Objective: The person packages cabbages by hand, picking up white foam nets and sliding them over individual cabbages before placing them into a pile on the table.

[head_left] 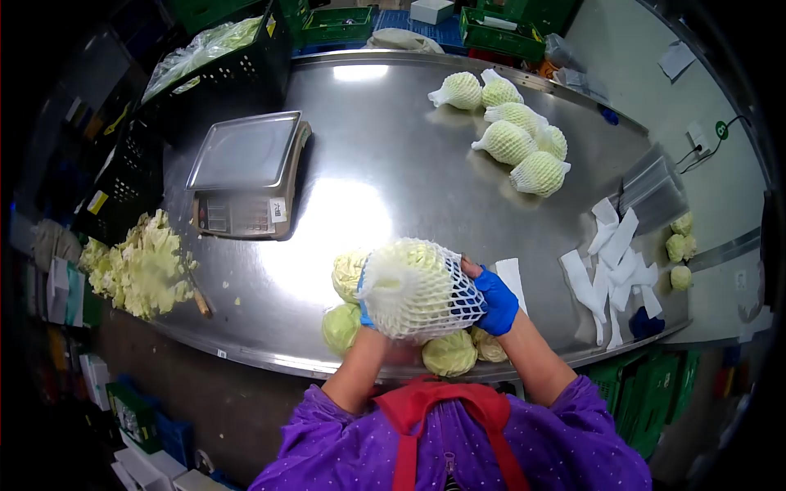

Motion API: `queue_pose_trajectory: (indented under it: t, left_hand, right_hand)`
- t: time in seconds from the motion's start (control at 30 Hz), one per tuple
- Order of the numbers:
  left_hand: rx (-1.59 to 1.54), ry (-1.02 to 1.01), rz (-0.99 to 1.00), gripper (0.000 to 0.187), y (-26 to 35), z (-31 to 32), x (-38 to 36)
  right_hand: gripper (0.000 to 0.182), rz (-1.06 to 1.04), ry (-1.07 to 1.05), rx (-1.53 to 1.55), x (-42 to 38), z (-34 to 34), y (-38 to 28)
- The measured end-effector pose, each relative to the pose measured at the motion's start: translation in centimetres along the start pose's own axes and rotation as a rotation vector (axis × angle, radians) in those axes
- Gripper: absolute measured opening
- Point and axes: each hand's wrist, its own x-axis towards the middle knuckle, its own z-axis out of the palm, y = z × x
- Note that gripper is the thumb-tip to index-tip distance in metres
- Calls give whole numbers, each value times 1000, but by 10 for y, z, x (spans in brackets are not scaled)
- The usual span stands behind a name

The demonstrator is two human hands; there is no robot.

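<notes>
A cabbage [413,282] in a white foam net is held above the metal table's front edge. My right hand [495,301], in a blue glove, grips the net's right side, where the mesh is stretched wide. On the left, my left hand [367,313] is mostly hidden behind the cabbage; only a bit of blue glove shows. Around them lie bare cabbages: one pale [349,274], one green [341,329] and one at the front [449,354]. A flat white net [512,282] lies just right of my right hand.
A scale [250,168] stands at the left, with leaf scraps [143,270] and a knife [201,303] nearer the edge. Several netted cabbages [508,143] sit at the back right. Loose nets [618,258] lie at the right. Dark crates [221,82] border the left.
</notes>
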Motion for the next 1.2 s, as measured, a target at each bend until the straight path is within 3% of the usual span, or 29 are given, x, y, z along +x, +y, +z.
queue_pose_trajectory:
  t: [0.03,0.1,0.23,0.33,0.37,0.4,0.47,0.5,0.53,0.57,0.63,0.7,0.73,0.8,0.83,0.87,0.9,0.97,1.0,1.03,1.07,1.2]
  left_hand:
    - [-19,191,57,56,-4,-38,5]
    - [32,190,99,55,-2,-26,9]
    - [11,188,112,66,4,7,20]
    - [-255,-206,3,60,-1,-15,34]
    - [-42,13,51,53,3,27,33]
    - [23,51,9,51,7,55,33]
    - [155,129,-71,48,18,95,35]
    - [143,139,-146,45,22,105,38]
    - [306,101,-66,42,21,113,43]
    - [270,49,-52,37,21,121,47]
    - [138,-57,-4,23,25,129,56]
    - [430,-160,194,23,27,160,57]
    - [516,-151,257,25,35,163,54]
    - [873,42,562,24,50,144,62]
    - [889,127,525,29,45,138,62]
    - [1031,116,403,44,21,142,54]
    - [868,91,207,50,5,121,56]
    - [612,35,-105,61,-31,98,63]
    - [469,146,-228,62,-43,93,79]
    - [238,113,-268,62,-44,70,98]
    - [200,91,-250,64,-41,44,118]
    - [189,83,-159,73,-18,-18,192]
  right_hand:
    - [38,-11,-17,29,-4,-3,0]
    - [45,-33,-52,91,-11,-8,2]
    - [70,4,-228,-78,-30,-1,19]
    - [66,52,-261,-57,-18,-30,45]
    - [49,-33,-217,-109,-15,-24,45]
    - [45,-67,-138,-265,-11,-15,31]
    - [44,-161,-128,52,3,-35,10]
    - [47,-137,-340,191,-5,-12,-10]
    - [52,-210,-484,334,-7,2,-15]
    - [54,-615,-249,-563,4,-5,-10]
    - [58,-1014,197,-1558,16,-13,-4]
    - [59,-1138,446,-1756,22,-12,-13]
    - [59,-1113,442,-1748,23,-21,-20]
    - [59,-1063,434,-1728,25,-51,-38]
    - [56,-1095,416,-1737,22,-57,-48]
    - [55,-1048,235,-1499,25,-61,-59]
    - [55,-989,61,-1261,30,-67,-70]
    - [48,-683,-261,-308,29,-59,-80]
    - [46,-549,-320,126,28,-55,-86]
    - [44,-699,-137,-249,36,-57,-91]
    - [41,-831,59,-627,42,-61,-99]
    - [38,-954,391,-773,36,-112,-139]
